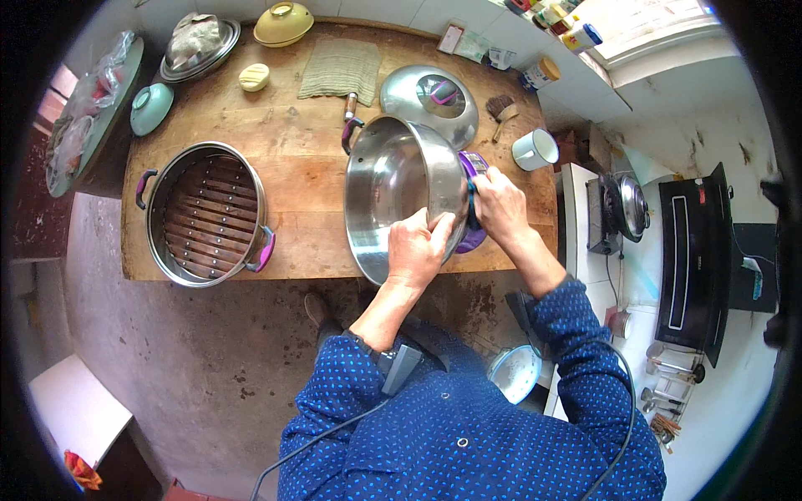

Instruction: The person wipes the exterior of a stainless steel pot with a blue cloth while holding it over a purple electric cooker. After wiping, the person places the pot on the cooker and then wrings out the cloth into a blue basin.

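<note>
A wide stainless-steel pot (pixel 388 181) stands tilted at the table's front edge, its mouth turned to the left. On its near side, my left hand (pixel 418 247) pinches the rim between thumb and fingers. My right hand (pixel 499 203) is closed around the side handle at the right. Partly hidden behind the pot is a purple base (pixel 474 164). Another purple-and-black handle (pixel 351 134) shows at the pot's far left. Just beyond lies a domed steel lid (pixel 401 94) with a glass centre and a purple-edged knob.
To the left, a steel steamer tier (pixel 258 188) with a slatted rack (pixel 210 219) overhangs the wooden table's (pixel 301 188) front edge. A white mug (pixel 532 150) and a brush (pixel 501 111) stand right. Behind are a folded cloth (pixel 341 69), a knife handle (pixel 350 106) and bowls (pixel 283 26).
</note>
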`<state>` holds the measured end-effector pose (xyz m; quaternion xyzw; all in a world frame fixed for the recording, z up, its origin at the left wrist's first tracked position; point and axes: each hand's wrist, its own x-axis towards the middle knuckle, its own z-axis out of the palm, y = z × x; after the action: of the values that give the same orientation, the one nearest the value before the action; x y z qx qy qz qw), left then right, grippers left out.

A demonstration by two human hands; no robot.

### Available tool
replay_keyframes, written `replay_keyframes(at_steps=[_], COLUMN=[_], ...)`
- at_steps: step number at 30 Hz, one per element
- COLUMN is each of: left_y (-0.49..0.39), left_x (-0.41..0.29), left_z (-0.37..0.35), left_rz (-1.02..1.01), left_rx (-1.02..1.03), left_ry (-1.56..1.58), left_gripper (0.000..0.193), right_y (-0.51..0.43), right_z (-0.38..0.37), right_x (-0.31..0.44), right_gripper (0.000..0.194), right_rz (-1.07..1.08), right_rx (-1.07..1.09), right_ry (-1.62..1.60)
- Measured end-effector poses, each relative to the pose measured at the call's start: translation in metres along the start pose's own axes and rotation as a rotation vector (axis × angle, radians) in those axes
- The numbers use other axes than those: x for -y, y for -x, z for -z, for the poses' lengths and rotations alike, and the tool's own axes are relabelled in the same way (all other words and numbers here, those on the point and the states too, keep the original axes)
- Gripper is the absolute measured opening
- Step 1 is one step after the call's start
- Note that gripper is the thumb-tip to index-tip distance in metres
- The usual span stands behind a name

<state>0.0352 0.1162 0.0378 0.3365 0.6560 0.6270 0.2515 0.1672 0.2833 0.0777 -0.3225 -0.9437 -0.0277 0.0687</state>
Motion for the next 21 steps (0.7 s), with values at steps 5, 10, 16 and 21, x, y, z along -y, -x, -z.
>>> replay_keyframes(at_steps=[5, 10, 16, 21], left_y=[0.004, 0.002, 0.001, 0.003], left_x=[0.003, 0.005, 0.004, 0.002], left_z=[-0.005, 0.001, -0.005, -0.003], left_rz=[0.049, 0.093, -0.008, -0.051], left_rx=[0.010, 0.080, 0.000, -0.021], left_ry=[0.040, -0.033, 0.067, 0.004], left_gripper=[0.035, 0.027, 0.040, 0.039], right_y=[-0.046, 0.013, -0.016, -0.058], right_z=[-0.018, 0.000, -0.009, -0.020], right_x=[-0.012, -0.001, -0.016, -0.020], right_gripper=[0.019, 0.006, 0.011, 0.016], right_rz=[-0.065, -0.103, -0.081, -0.100], right_rx=[-0.001, 0.036, 0.005, -0.015], right_ry=[0.052, -0.062, -0.077, -0.032])
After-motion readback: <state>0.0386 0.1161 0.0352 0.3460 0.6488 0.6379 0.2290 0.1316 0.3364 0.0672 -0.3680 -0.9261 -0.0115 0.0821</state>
